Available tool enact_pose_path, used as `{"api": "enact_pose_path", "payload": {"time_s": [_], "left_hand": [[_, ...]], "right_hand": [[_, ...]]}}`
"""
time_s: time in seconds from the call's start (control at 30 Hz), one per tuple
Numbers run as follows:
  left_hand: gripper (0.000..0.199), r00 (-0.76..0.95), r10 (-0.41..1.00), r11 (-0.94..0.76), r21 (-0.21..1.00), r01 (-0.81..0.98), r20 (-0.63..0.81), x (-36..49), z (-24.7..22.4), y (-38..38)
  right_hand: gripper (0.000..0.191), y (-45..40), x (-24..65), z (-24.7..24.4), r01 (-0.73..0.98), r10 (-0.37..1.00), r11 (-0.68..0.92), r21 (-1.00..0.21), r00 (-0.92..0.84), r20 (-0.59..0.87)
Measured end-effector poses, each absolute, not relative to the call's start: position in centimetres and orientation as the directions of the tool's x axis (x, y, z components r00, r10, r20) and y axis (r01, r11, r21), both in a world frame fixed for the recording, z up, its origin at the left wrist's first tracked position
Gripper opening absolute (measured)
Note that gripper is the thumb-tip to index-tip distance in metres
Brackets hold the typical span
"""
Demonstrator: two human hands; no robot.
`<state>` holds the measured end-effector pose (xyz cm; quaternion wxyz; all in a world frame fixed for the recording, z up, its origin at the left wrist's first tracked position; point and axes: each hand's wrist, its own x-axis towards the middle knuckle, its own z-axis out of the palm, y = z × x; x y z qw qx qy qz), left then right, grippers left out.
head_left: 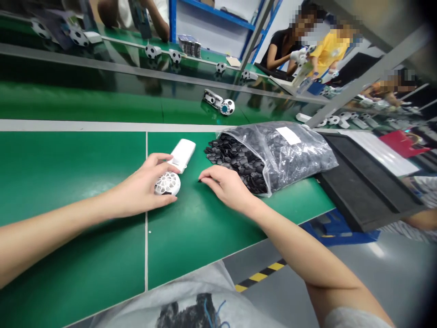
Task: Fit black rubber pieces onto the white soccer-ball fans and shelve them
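My left hand is closed around a white round part with a web-like pattern of openings, and one black patch shows near its lower edge. A white flat oblong piece adjoins the round part; whether the two are joined I cannot tell. My right hand pinches a small black piece between thumb and forefinger, a little to the right of the round part. Behind that hand, a clear plastic bag lies on its side, with many flat black pieces spilling from its mouth.
Across the green table runs a glossy green belt carrying a soccer-ball-patterned device. A black tray lies at the right, near a red item. Several people sit or stand beyond the belt, and metal posts rise from it.
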<state>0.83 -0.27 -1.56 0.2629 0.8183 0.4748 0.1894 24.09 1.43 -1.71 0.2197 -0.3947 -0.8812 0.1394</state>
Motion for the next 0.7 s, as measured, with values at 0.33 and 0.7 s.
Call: {"api": "enact_pose_path", "payload": {"time_s": [0.33,0.7], "left_hand": [[0.036,0.609,0.793,-0.422,0.701,0.575,-0.023,0.3,-0.2,-0.2],[0.024,0.464,0.882,-0.377,0.72,0.582,0.087,1.3,-1.4,-0.6]], "right_hand": [[0.009,0.3,19.9,-2.4,0.359,0.664,0.711,-0.605,-0.628,0.406],[0.01,1.3,19.9,-2.1,0.334,0.61,0.74,-0.584,-0.7,0.372]]}}
